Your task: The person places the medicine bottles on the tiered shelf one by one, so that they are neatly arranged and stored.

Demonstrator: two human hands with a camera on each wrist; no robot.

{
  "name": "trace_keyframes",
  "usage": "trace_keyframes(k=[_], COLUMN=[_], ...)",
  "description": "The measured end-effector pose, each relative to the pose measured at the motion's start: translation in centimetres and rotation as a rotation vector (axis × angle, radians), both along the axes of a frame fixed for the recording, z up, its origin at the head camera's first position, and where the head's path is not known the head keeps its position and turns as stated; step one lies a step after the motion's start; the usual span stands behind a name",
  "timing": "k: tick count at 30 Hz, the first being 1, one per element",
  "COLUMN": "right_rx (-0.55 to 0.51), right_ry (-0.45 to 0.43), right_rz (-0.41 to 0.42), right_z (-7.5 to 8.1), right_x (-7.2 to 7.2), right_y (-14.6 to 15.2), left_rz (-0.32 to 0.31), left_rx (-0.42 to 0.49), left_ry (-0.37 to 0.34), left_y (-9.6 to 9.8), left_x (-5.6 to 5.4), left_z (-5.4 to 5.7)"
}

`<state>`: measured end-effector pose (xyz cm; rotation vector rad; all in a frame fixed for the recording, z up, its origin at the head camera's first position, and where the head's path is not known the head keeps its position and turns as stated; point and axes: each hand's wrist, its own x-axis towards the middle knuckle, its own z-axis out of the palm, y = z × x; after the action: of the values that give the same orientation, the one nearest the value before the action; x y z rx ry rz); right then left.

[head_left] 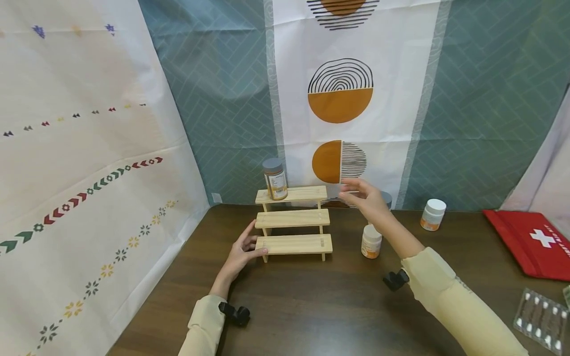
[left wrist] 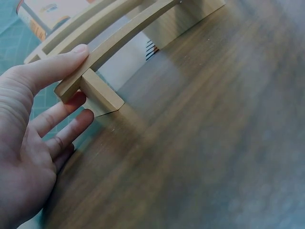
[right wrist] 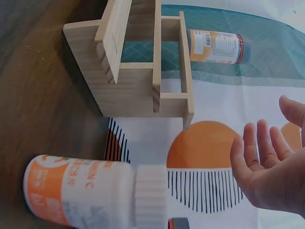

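Observation:
A three-tier wooden step shelf (head_left: 294, 218) stands on the table near the back cloth. My left hand (head_left: 239, 255) pinches the left end of its lowest step, thumb (left wrist: 71, 62) on top and a finger beneath. On the top step, at the left, stands a grey-lidded bottle (head_left: 275, 179) with an orange and white label. My right hand (head_left: 362, 199) is in the air right of the shelf, fingers loosely bent and holding nothing. A white bottle labelled vitamin C (right wrist: 90, 191) stands on the table below it. Another grey lid (head_left: 386, 199) shows partly behind my right wrist.
Farther right stands a second white-capped bottle (head_left: 433, 214). A red first-aid pouch (head_left: 530, 242) lies at the right edge, with a clear pack of white-tipped items (head_left: 541, 320) nearer me. Patterned cloth (head_left: 213, 99) hangs behind the table and along its left side.

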<state>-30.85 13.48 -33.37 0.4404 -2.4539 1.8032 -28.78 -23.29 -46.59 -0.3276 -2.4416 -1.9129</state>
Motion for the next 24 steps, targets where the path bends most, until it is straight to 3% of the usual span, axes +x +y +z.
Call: trace_keyframes(k=[7, 17, 24], right_rx=[0.013, -0.168, -0.188], right_ry=[-0.011, -0.049, -0.055], right_rz=[-0.045, -0.089, -0.092], right_z=[-1.0, -3.7, -5.4], right_x=[1.0, 1.8, 2.3], right_y=[1.9, 5.9, 6.8], left_rz=[-0.006, -0.015, -0.016], left_rx=[0.012, -0.007, 0.003], left_ry=[-0.007, 0.015, -0.010], left_y=[0.0, 0.1, -0.1], left_x=[0.0, -0.1, 0.1], left_z=[0.0, 0.0, 0.3])
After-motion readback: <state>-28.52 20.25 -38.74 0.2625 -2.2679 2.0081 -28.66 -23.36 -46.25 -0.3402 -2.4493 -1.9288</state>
